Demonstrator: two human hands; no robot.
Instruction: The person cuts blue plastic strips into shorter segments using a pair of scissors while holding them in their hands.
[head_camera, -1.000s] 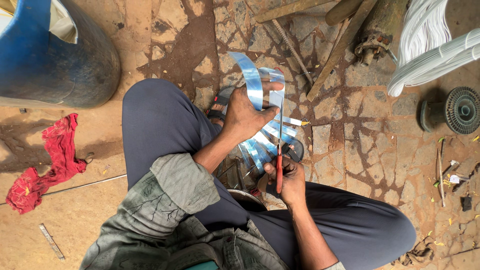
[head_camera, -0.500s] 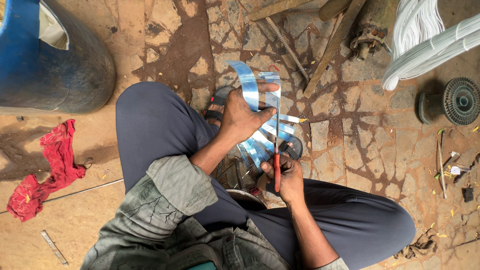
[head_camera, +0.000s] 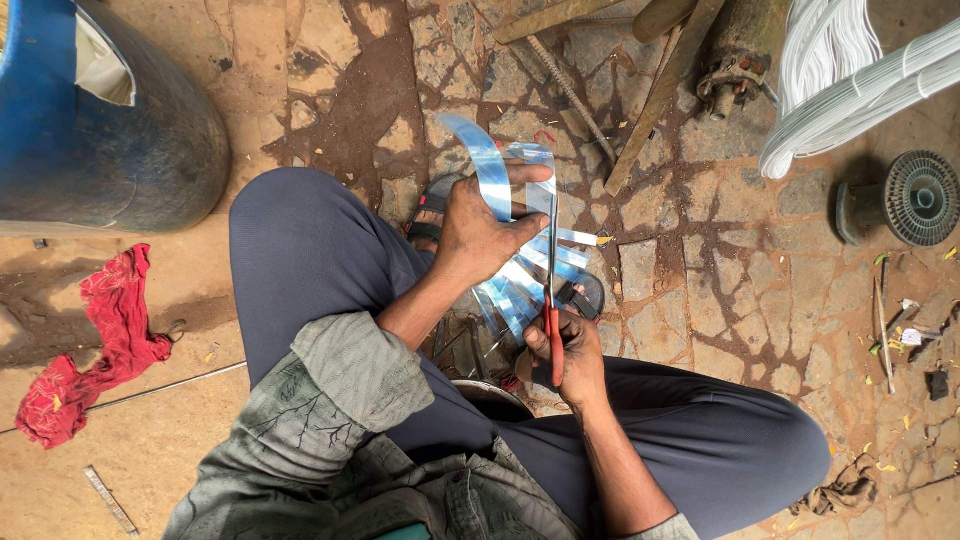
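Seated person on a cracked stone floor (head_camera: 690, 300). Blue plastic drum (head_camera: 90, 130) well left of the left hand (head_camera: 480, 235); red cloth (head_camera: 95, 345) below it. The left hand grips a curved, shiny sheet-metal strip (head_camera: 490, 165), cut blades fanned beneath. The right hand (head_camera: 570, 350), just below, is closed on red-handled shears (head_camera: 552, 290). Step in hand, apparently: snipping the strip; the next cut calls for steady alignment.

One head-worn camera looks steeply down, close over lap and stone floor (head_camera: 700, 290)

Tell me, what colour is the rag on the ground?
The rag is red, seen in the head view.
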